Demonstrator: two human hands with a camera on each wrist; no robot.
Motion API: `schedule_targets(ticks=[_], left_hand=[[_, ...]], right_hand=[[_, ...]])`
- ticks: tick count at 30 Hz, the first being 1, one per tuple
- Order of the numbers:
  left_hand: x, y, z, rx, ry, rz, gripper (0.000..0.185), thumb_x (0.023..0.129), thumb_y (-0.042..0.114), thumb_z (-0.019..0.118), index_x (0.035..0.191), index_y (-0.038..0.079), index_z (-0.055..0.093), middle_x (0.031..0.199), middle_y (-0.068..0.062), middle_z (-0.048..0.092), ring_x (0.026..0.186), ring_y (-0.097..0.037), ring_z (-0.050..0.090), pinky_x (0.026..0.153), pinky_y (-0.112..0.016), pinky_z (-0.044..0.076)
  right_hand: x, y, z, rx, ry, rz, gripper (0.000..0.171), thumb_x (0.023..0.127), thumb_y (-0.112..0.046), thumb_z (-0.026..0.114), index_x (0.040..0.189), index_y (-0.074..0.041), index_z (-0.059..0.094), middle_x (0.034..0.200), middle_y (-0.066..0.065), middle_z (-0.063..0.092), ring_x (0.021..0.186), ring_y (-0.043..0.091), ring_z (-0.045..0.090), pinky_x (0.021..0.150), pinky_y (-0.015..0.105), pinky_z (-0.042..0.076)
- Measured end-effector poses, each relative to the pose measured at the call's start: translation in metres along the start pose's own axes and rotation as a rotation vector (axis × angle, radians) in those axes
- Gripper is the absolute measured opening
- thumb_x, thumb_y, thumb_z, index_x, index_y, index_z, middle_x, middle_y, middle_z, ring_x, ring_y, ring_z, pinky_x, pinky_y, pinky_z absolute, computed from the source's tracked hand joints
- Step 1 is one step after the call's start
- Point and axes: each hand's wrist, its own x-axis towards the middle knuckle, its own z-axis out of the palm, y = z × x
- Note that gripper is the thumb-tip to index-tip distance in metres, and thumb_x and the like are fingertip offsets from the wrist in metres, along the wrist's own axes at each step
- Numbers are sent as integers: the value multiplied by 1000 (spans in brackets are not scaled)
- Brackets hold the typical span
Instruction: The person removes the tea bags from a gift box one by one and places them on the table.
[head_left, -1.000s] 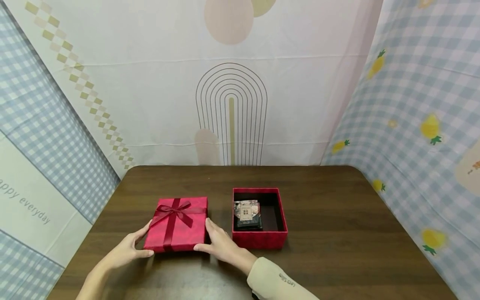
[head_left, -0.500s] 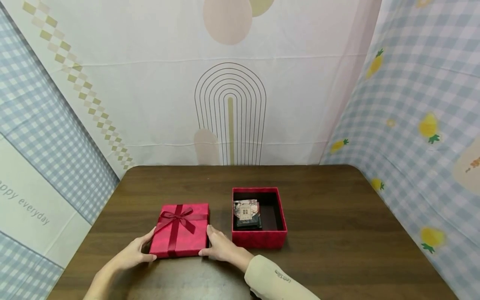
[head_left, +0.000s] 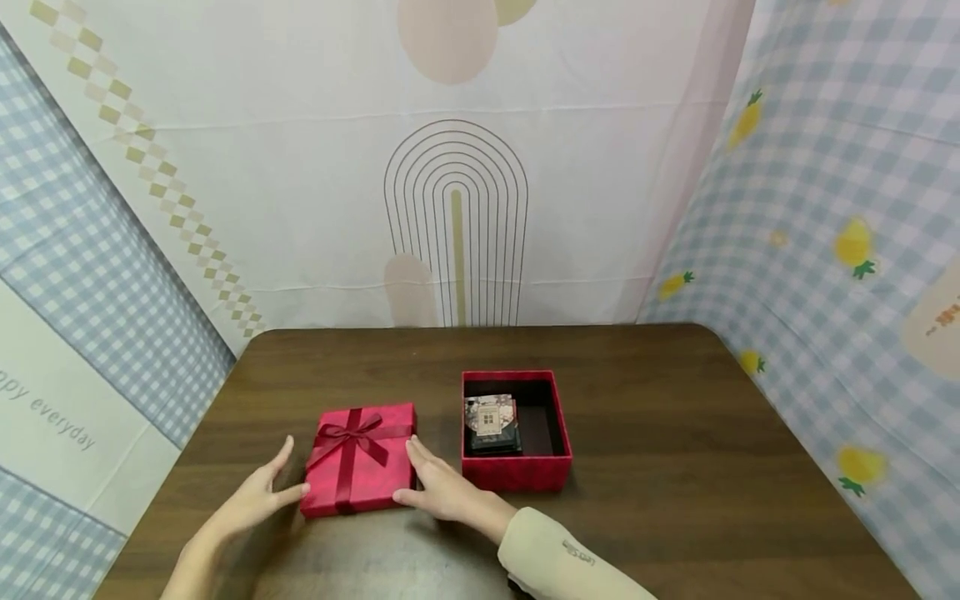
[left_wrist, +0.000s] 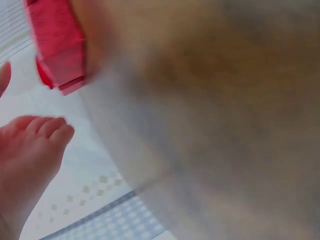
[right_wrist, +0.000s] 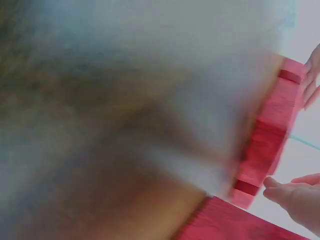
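Observation:
A red lid with a dark red ribbon bow (head_left: 360, 457) lies flat on the brown table (head_left: 675, 467). My left hand (head_left: 258, 496) is off its left side with fingers spread; only the thumb tip is close to the lid's front corner. My right hand (head_left: 438, 487) lies with straight fingers along the lid's right edge and the thumb at its front edge. Right of the lid stands the open red box (head_left: 517, 475), holding a small dark package with a pale printed label (head_left: 491, 421). The blurred left wrist view shows the lid (left_wrist: 57, 47) beyond my open left hand (left_wrist: 30, 150).
Patterned cloth walls (head_left: 825, 208) close in the table at the back and on both sides. Bare tabletop stretches to the right of the box and behind both red pieces. In the blurred right wrist view the lid (right_wrist: 267, 145) stands on edge near the box (right_wrist: 235, 225).
The lid came down from a slight tilt to lie flat on the table. My left hand let go and spread away to the left; my right hand's fingers straightened along the lid's edge.

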Motion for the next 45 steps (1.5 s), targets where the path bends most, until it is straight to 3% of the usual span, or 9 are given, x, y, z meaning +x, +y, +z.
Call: schedule_targets(ticks=[5,8,12,17,21,25,35,39,45], left_hand=[[9,21,-2,-34,67,23,84,88,20,59,144,-4,0,148,-28,0,132,-48,6,107,-39,10],[14,34,4,-29,63,54,83,89,21,58,145,0,0,150,-23,0,134,-44,6,106,-29,13],[23,50,13,-36,59,101,81,89,22,59,146,2,4,151,-20,3,135,-41,9,95,-5,13],[34,68,25,-36,62,164,80,88,23,61,146,1,11,151,-20,10,135,-39,13,91,0,14],[44,80,36,-37,33,181,79,89,24,60,146,2,10,152,-16,8,136,-35,16,102,-16,24],[54,92,48,-66,-10,179,79,89,27,58,146,3,9,153,-13,5,137,-33,15,102,-47,29],[83,116,87,-120,-109,277,74,90,22,57,145,2,12,152,-14,2,138,-30,8,107,-51,16],[92,122,101,-131,-145,268,73,91,25,56,145,3,12,152,-12,1,138,-28,9,107,-49,16],[99,128,117,-105,-181,279,73,91,28,55,145,0,13,151,-16,1,136,-33,13,106,-51,19]], right_hand=[[-11,-11,-23,38,77,-109,70,91,-32,55,144,-1,22,151,12,16,136,21,22,107,34,25],[-17,-13,-36,75,112,-132,69,92,-33,53,145,-4,19,152,7,13,137,19,19,107,35,24],[-23,-8,-54,126,175,-114,68,92,-33,52,146,-7,19,152,4,12,137,18,17,108,40,22],[-28,14,-75,180,243,-72,67,93,-32,51,146,-7,18,152,5,12,138,18,14,108,43,20],[-26,41,-87,179,304,-35,64,93,-27,52,144,-1,22,150,12,18,137,22,19,107,45,22],[-25,64,-92,155,337,27,58,92,-20,54,140,3,30,148,17,23,133,28,27,105,44,27],[-26,80,-93,104,261,248,53,93,-24,51,137,3,37,144,26,26,129,40,30,101,52,28],[-25,80,-93,67,218,332,55,93,-26,51,137,2,37,142,30,27,128,44,30,101,54,27],[-24,81,-94,3,147,320,53,92,-25,51,135,4,39,136,33,35,126,43,34,101,52,30]])
